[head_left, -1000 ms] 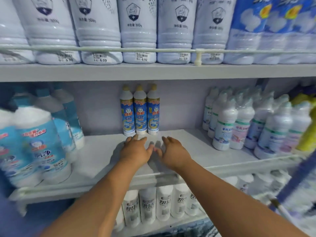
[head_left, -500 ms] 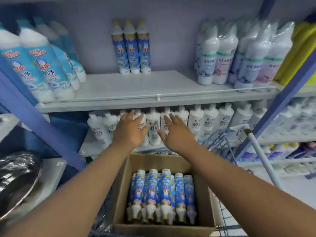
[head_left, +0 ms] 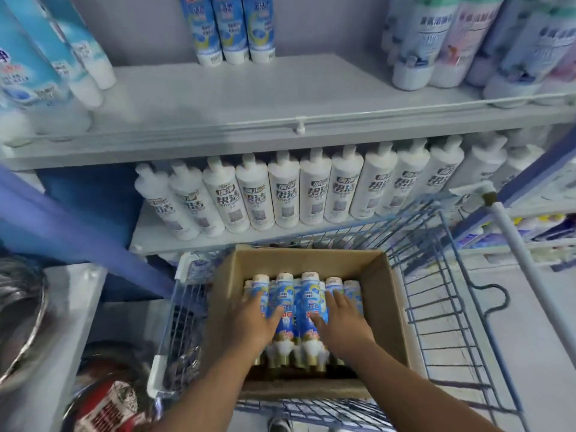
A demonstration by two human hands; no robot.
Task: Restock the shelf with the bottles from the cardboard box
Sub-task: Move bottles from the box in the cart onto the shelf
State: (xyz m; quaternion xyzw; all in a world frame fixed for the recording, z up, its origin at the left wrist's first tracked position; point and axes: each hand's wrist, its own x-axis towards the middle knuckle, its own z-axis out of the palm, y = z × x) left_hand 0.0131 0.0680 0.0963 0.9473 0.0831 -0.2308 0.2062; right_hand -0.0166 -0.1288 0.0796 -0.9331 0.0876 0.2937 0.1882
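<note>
Risk of dropping packed bottles (head_left: 307, 304) from cardboard box (head_left: 389, 294): left hand (head_left: 254, 322), right hand (head_left: 344, 322) flat on top, not yet gripping.

Both arms were bare, with no sleeves showing. The left hand (head_left: 253, 319) and the right hand (head_left: 343, 322) wore no gloves, rings or watch. A shoe (head_left: 278, 424) peeked out below, grey and blurry.
</note>
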